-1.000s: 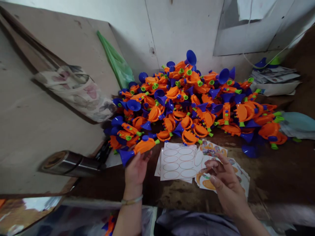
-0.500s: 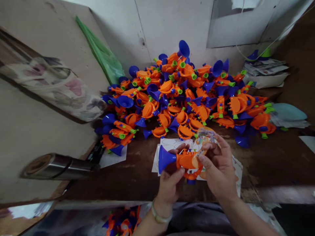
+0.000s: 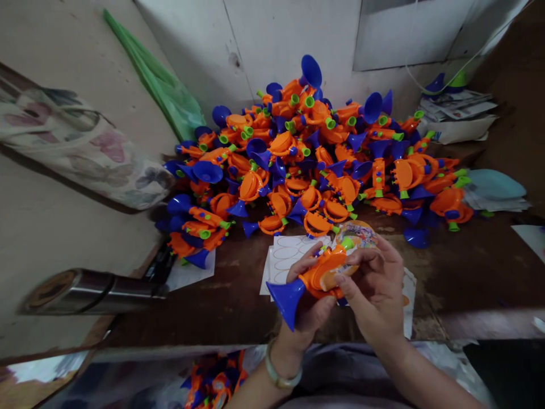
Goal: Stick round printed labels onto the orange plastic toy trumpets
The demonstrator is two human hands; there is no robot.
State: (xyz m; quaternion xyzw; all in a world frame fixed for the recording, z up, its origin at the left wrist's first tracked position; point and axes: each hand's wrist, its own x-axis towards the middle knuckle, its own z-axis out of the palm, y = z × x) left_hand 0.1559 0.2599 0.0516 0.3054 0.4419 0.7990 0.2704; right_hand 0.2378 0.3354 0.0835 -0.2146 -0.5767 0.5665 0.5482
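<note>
My left hand [image 3: 307, 324] is wrapped round an orange toy trumpet [image 3: 315, 274] with a blue bell and a green mouthpiece. The bell points left and down toward me. In my right hand [image 3: 378, 292], thumb and fingers pinch an oval picture sticker [image 3: 332, 278] against the flat orange side of the trumpet. A second patterned sticker [image 3: 361, 233] hangs at the back of the right fingers. Under the hands lie white sticker sheets [image 3: 287, 255] with oval outlines, partly covered.
A large pile of similar toy trumpets [image 3: 283, 145] spreads across the back of the brown table [image 3: 238, 301]. A steel flask [image 3: 93, 289] lies at the left. Papers [image 3: 457, 116] and a light blue dish [image 3: 496, 184] are at the right. More trumpets [image 3: 217, 378] sit below the table edge.
The trumpet has tilted in my left hand, its bell turning downward and its mouthpiece upward. The right hand's sticker has come against the trumpet's side. The view has shifted slightly.
</note>
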